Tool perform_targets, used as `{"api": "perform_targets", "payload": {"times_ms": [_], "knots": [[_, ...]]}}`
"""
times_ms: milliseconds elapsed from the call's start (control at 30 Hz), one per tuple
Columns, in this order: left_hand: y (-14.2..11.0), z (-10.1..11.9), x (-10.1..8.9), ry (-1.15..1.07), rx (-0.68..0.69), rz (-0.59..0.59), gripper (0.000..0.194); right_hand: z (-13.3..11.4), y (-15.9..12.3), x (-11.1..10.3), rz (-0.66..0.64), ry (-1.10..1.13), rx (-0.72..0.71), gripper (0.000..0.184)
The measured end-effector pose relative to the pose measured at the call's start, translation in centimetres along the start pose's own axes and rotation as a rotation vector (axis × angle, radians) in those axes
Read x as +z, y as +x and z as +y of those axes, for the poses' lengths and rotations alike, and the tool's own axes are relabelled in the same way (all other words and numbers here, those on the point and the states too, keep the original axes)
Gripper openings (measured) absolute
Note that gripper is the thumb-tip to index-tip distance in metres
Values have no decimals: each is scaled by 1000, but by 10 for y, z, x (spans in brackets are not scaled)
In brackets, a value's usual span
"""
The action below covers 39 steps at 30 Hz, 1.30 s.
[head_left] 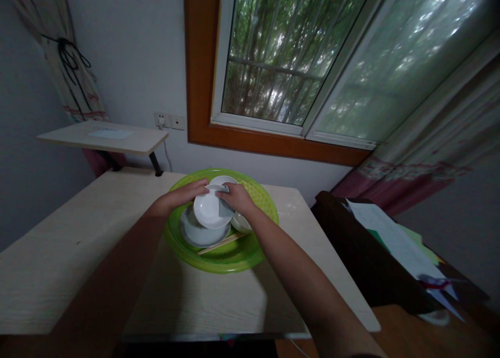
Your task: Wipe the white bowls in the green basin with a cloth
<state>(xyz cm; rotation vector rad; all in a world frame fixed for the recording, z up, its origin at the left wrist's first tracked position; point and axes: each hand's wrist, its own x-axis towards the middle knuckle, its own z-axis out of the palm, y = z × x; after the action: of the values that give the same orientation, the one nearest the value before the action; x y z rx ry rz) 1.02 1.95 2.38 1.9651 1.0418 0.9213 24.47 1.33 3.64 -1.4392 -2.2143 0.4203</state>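
Note:
My left hand grips the far rim of a small white dish, tilted toward me above a green plastic basin. My right hand is closed on a grey cloth pressed against the dish's right side. Under the dish a white plate lies in the basin. A white bowl sits below my right hand, and another bowl's rim shows behind the hands. A pair of wooden chopsticks lies across the basin's bottom.
The basin stands on a light wooden table below a window. A small wall shelf juts out at the left. A dark piece of furniture with papers stands close at the right. Curtains hang on both sides.

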Motion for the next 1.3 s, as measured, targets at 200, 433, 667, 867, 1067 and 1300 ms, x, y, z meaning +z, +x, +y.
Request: {"api": "perform_targets", "payload": {"times_ms": [200, 433, 667, 867, 1067, 1300], "knots": [[-3, 12, 4, -151, -110, -1, 40, 3, 4, 2, 95, 37, 65, 15], [-4, 17, 5, -286, -153, 50, 59, 16, 10, 4, 300, 73, 232, 18], [0, 14, 3, -136, -99, 83, 52, 10, 7, 1, 216, 13, 235, 23], [0, 12, -1, -103, -71, -4, 45, 6, 3, 2, 113, 10, 97, 20], [5, 5, -3, -43, -27, -101, 42, 4, -1, 2, 45, 13, 21, 19], [-1, 16, 2, -86, -21, 38, 59, 4, 3, 0, 174, 23, 114, 19]]}}
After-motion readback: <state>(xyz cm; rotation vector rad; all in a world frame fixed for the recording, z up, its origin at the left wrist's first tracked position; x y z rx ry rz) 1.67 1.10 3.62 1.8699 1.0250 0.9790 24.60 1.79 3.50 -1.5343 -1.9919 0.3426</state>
